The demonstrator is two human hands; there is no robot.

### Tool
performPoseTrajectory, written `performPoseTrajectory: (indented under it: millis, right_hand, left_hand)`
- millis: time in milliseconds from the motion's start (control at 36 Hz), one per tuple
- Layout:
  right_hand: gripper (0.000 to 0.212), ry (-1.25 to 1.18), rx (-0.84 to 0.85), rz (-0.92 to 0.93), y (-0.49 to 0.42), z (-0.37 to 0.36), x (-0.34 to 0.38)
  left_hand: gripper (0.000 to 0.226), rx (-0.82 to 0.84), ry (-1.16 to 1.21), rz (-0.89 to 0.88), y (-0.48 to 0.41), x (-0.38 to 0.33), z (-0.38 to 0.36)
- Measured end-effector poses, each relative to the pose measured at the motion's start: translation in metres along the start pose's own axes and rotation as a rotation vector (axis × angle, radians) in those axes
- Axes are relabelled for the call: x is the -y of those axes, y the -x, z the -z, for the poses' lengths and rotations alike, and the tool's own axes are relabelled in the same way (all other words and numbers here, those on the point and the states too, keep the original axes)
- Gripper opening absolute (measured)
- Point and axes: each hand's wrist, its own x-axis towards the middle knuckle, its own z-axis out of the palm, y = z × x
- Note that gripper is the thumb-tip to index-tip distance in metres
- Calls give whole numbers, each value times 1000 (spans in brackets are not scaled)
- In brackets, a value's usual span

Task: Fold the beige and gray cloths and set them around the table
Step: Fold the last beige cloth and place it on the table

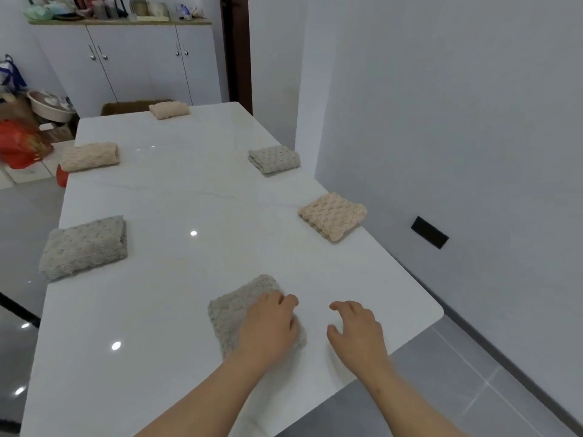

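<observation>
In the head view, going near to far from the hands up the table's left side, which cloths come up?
Near gray cloth under the left hand, left gray cloth, left beige cloth, far beige cloth.

Single head-worn, wide-angle view. The camera stands at the near end of the white worktop and faces forward and down along its length. The far end lies near the top of the frame, in front of a cabinet. The frame is tilted, so the worktop's long edges lean leftward. Both forearms enter from the bottom edge. The left hand and right hand are closest to the lens, at lower centre. A wall fills the right side, with floor below it.
</observation>
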Motion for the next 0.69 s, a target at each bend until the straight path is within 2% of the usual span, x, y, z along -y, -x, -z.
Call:
performPoseTrajectory:
  millis: [278,694]
  right_hand:
    - [40,-61,-31,-71,-8,21,-55]
    - [41,-60,69,46,-73,101,-225]
  left_hand:
    - [37,80,-61,-97,-30,-52,-21]
    - [35,82,-14,68,-118,-213,-85]
